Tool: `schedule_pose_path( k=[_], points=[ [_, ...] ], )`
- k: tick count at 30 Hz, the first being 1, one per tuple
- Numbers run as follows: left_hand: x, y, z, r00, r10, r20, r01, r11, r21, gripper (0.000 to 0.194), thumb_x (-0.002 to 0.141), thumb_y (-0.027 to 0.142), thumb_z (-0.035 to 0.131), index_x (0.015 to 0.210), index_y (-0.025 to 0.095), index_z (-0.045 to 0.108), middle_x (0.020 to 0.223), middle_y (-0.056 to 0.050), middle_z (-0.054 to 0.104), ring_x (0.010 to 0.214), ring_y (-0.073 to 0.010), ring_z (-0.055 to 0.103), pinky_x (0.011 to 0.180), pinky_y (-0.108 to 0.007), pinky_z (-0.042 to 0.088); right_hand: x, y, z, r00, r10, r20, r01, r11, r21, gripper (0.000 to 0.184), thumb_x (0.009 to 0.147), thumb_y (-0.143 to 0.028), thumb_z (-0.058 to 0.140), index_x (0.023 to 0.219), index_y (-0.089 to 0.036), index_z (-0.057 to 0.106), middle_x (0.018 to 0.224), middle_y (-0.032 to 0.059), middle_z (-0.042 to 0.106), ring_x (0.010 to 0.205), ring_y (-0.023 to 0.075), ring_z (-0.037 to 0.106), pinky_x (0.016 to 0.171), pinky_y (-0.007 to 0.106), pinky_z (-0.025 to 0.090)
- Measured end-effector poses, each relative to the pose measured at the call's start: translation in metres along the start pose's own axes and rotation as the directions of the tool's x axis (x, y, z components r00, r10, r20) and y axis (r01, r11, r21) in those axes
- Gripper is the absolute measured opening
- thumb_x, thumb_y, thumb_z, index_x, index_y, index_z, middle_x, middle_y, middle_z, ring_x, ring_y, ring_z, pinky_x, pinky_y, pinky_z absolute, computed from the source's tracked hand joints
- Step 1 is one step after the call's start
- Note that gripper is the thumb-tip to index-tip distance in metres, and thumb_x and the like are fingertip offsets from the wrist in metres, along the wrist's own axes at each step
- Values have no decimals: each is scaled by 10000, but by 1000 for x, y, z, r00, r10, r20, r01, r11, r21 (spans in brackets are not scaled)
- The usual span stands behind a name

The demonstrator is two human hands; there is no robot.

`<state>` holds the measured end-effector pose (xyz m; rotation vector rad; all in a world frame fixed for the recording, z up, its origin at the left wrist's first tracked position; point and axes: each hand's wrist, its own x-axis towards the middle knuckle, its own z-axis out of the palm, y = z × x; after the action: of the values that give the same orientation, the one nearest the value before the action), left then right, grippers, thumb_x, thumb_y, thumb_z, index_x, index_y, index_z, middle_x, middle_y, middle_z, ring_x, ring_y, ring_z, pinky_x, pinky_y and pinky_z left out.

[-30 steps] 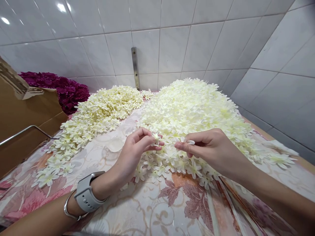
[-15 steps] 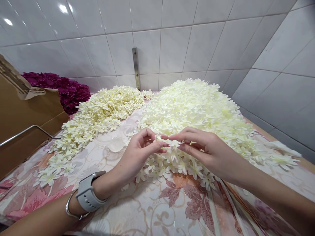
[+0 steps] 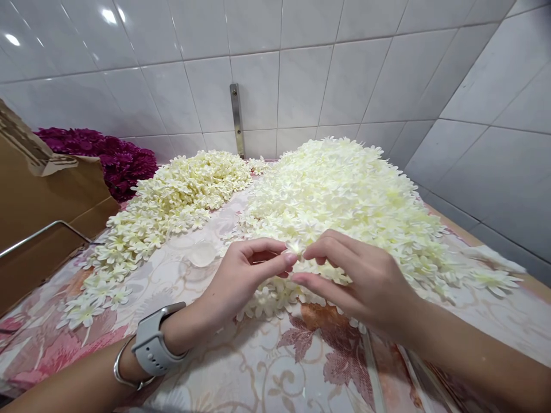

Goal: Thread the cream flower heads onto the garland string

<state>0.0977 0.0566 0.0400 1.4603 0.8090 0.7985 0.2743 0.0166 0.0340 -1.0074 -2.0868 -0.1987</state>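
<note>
Between the thumb and fingers of my left hand (image 3: 252,267) is a small white artificial flower (image 3: 296,248), held up in front of a big heap of loose white flowers (image 3: 340,183). My right hand (image 3: 361,275) is beside it, thumb and fingers parted, with the index fingertip close to the petals; whether it touches them I cannot tell. On the left lies a second pile of creamier, more compact flowers (image 3: 193,183). A translucent round disc (image 3: 201,254) rests on the cloth between the two piles.
A floral tablecloth (image 3: 241,367) covers the table. At the left stand a cardboard box (image 3: 47,212) and a bent metal rod (image 3: 43,236), with dark magenta flowers (image 3: 99,152) behind. The tiled wall (image 3: 301,86) bears a metal bracket (image 3: 236,120). Thin strips (image 3: 413,378) lie at front right.
Both hands pinched at the white flower together before. The right thumb has now dropped away from the fingers, while the left hand keeps the flower, slightly lower and further right.
</note>
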Motion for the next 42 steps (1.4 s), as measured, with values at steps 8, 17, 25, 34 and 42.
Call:
schedule_pose_path(
  k=[8,17,25,34,42],
  points=[
    [-2,2,0,995,88,48,-95,976,196,143,764,308,675,748,185,745,773,-26,681,742,-156,588,655,-234,444,2,3,-2,975,155,158,-165,985,53,214,891,-211,510,682,-179,475,568,-34,476,477,80,409,455,190,315],
    [1,-1,-2,999,25,31,-28,991,129,161,788,309,639,751,191,743,729,-17,689,696,-145,613,655,-232,485,10,2,-9,919,236,316,-311,926,213,336,910,-215,452,579,-186,400,518,-48,376,474,75,366,468,205,294],
    [-2,0,-1,991,135,-20,-124,951,282,131,761,242,649,661,177,705,659,-6,671,629,-133,581,582,-221,433,5,-6,-3,884,324,336,-392,906,158,279,857,-358,528,650,-194,438,568,-35,464,494,93,403,457,216,299],
    [2,-1,-1,981,28,-191,4,986,164,152,741,284,658,655,165,697,637,-10,667,631,-143,608,603,-229,476,7,4,-10,919,366,148,-359,930,-73,283,877,-207,480,600,-199,420,497,-35,456,419,91,390,430,230,282],
    [-3,1,0,990,139,-33,-125,955,270,159,782,291,647,703,191,741,710,-21,699,673,-150,604,597,-231,448,0,0,-2,997,50,66,-45,996,-75,197,900,-273,512,727,-179,519,615,9,530,533,110,464,489,219,357]
  ],
)
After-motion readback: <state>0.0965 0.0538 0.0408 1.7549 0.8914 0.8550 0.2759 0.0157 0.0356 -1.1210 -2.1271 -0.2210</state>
